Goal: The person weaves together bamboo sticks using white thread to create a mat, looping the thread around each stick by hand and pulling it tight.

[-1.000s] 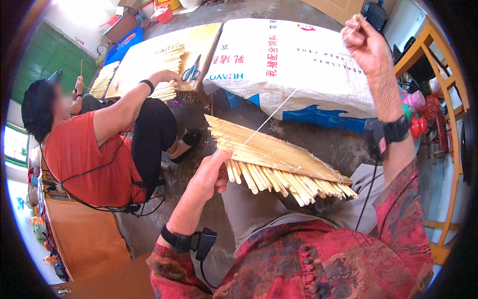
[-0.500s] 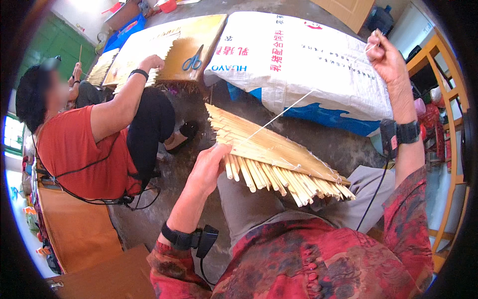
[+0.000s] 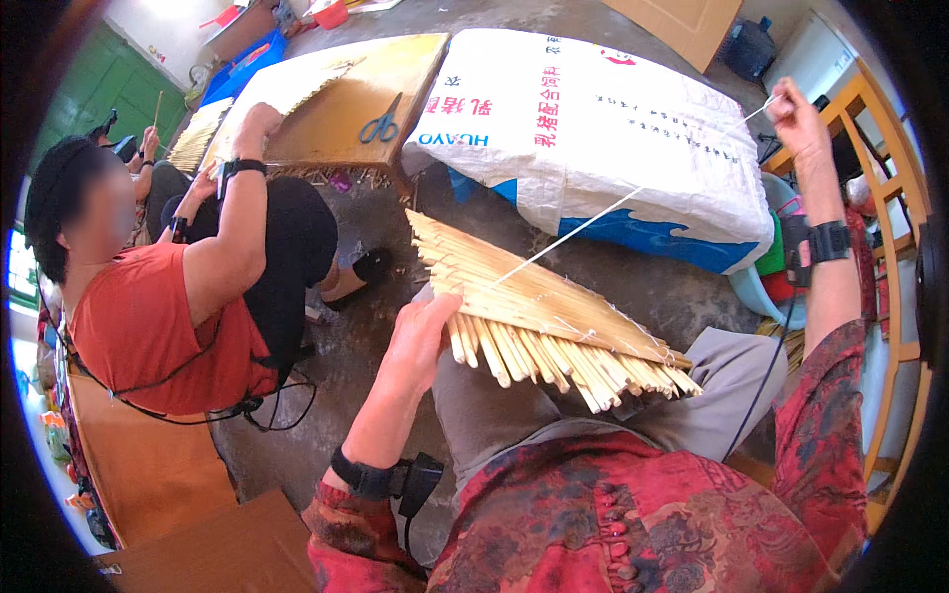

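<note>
My worry here is the thin white string (image 3: 583,229): it's stretched tight from the flat bundle of pale wooden sticks (image 3: 549,287) up to the right hand (image 3: 799,119), so too hard a tug might snap it or skew the sticks. The right fingers are pinched together on it, and a slick strand could slide out. The left hand (image 3: 420,341) is clamped on the bundle's left end, thumb on top; if that thumb slips, I reckon the sticks fan apart. The string might also snag on the near edge of the white woven sack with red and blue print (image 3: 593,119), since it passes over it in view.

The bundle sits above the lap in grey trousers (image 3: 494,415), short of the sack's near edge; can't tell if it's touching the knees.

Count: two hands on the job, one string, one bundle in two visible layers (sticks overlap too much to tally), one sack. One pair of blue-handled metal scissors (image 3: 380,127) lies by the right edge of the brown wooden tabletop (image 3: 326,128), towards its near right corner. One co-worker in an orange-red shirt (image 3: 168,306) sits at the left.
</note>
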Demonstrator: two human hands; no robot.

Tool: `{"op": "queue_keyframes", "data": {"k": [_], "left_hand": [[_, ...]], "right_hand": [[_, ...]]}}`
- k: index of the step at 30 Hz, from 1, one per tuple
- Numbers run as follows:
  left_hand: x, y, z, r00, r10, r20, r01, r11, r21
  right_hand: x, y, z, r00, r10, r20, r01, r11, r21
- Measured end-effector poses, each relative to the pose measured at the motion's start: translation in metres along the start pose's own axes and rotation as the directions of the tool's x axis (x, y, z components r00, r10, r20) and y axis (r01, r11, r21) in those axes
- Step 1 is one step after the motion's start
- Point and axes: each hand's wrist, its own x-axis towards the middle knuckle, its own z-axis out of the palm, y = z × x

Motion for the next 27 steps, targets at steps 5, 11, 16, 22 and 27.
{"op": "queue_keyframes", "data": {"k": [5,11,16,22,27], "left_hand": [[-0.008,0.004,0.010,0.952,-0.300,0.059,0.304,0.950,-0.071],[-0.023,-0.003,0.000,0.979,-0.202,-0.028,0.197,0.902,0.384],[-0.030,0.003,0.005,0.994,-0.107,0.026,0.083,0.882,0.463],[-0.034,-0.001,-0.013,0.994,0.002,0.105,-0.055,0.863,0.502],[-0.033,0.009,-0.016,0.809,0.549,0.210,-0.490,0.431,0.758]], "right_hand": [[-0.060,0.052,-0.003,0.822,0.118,0.557,0.569,-0.213,-0.794],[-0.175,0.133,0.103,0.544,0.183,0.819,0.838,-0.154,-0.523],[-0.250,0.184,0.132,0.377,0.382,0.844,0.513,0.673,-0.533],[-0.272,0.206,0.129,0.340,0.507,0.792,0.293,0.743,-0.601],[-0.264,0.202,0.129,0.299,0.623,0.722,0.016,0.754,-0.657]]}}
